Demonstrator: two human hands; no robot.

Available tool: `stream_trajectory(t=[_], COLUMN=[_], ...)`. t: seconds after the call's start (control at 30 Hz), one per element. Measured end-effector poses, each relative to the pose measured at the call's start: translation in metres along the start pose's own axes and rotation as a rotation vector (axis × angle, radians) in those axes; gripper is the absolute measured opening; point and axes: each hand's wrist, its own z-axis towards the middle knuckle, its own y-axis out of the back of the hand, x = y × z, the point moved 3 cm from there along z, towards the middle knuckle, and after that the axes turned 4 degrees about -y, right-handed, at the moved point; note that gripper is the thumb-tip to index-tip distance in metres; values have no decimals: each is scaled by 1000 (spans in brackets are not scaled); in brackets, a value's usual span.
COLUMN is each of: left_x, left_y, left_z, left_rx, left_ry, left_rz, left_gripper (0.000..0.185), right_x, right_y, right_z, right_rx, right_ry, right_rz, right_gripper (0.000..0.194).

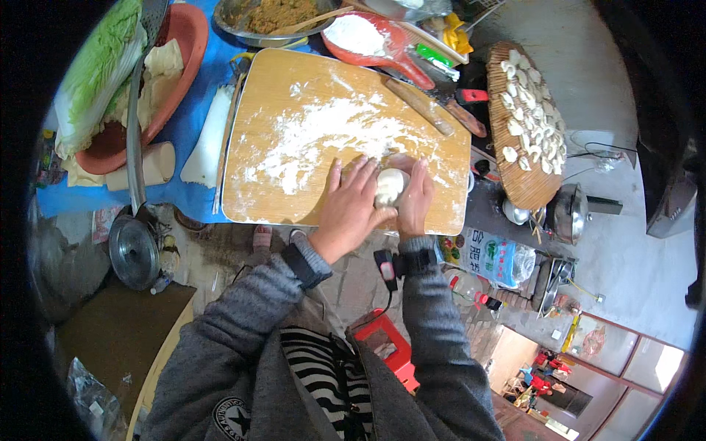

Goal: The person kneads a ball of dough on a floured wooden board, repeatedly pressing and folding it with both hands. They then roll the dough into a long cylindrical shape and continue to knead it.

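A round lump of pale dough [390,187] rests near the front right of a wooden board [265,110] dusted with white flour [325,132]. My left hand [353,204] lies against the dough's left side, fingers spread and pointing away from me. Cupped around its right side is my right hand [413,195]; its fingertips are partly hidden behind the lump. A wooden rolling pin [419,106] lies at the board's back right corner.
Behind the board are a red ladle-shaped bowl of flour [397,55] and a metal bowl of filling [231,30]. Shaped dumplings cover a woven tray [510,176] at right. At left, a red basin [193,49] stands near a napa cabbage [99,82] and a long-handled metal skimmer [134,138].
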Motion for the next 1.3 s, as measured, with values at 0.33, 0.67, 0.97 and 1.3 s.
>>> stream_trajectory(t=[0.33, 0.67, 0.97, 1.3], left_x=[7, 1, 4, 0], left_y=[-17, -10, -11, -19], left_z=[-5, 7, -2, 8], left_rx=[-107, -236, -84, -181], left_ry=[46, 73, 42, 59], left_rz=[-320, -100, -242, -101], left_gripper=[40, 40, 44, 44], right_x=[-2, 6, -4, 10], right_y=[-16, 1, -13, -2], right_z=[-10, -17, -9, -26], right_rx=[-188, 116, -171, 38], right_ry=[441, -109, 510, -224], right_rz=[-419, 99, -450, 192], right_gripper=[30, 54, 28, 50])
